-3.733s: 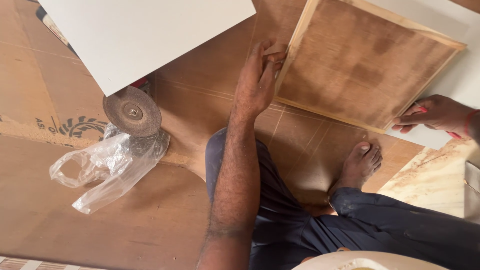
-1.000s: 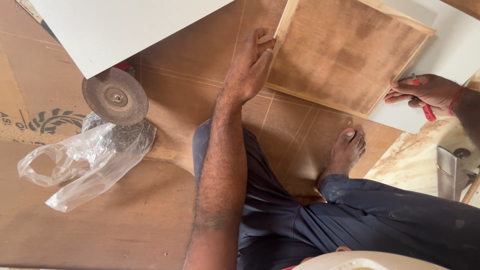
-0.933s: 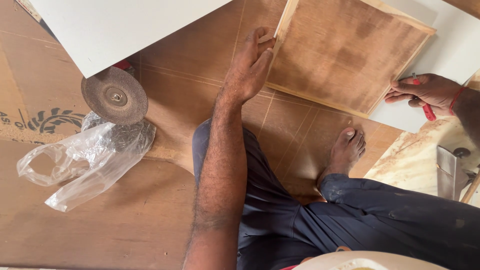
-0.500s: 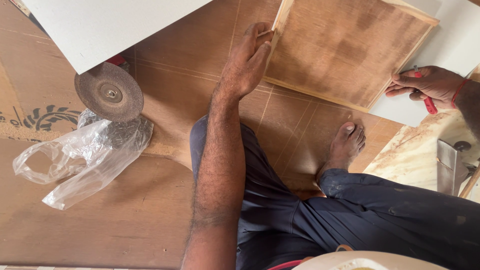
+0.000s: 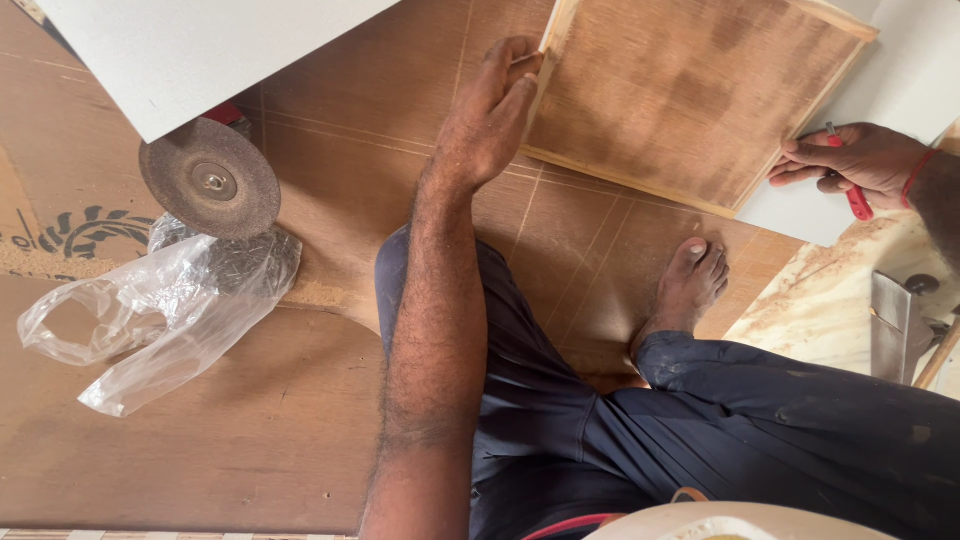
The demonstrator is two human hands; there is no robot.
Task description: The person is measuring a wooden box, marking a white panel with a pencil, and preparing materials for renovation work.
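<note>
Right now the left hand (image 5: 490,120) is reaching out ahead of the knee, fingers pressed on the near-left edge of the framed plywood panel (image 5: 690,100), which lies flat on the brown board floor (image 5: 330,160) with its light wooden border showing along the near side. That grip is a flat press and pinch on the panel's edge strip, not a closed fist. Over at the panel's right corner, the right hand (image 5: 860,165) is clenched around a red-handled tool (image 5: 855,195), its tip hidden by the fingers, resting just beside the panel on a white sheet (image 5: 800,210). So the panel sits between the two hands, its near edge running from left hand toward right hand. A bare foot (image 5: 690,290) is planted just below that edge. Well off to the left lie a grinder disc (image 5: 210,180) and a clear plastic bag (image 5: 160,320).
</note>
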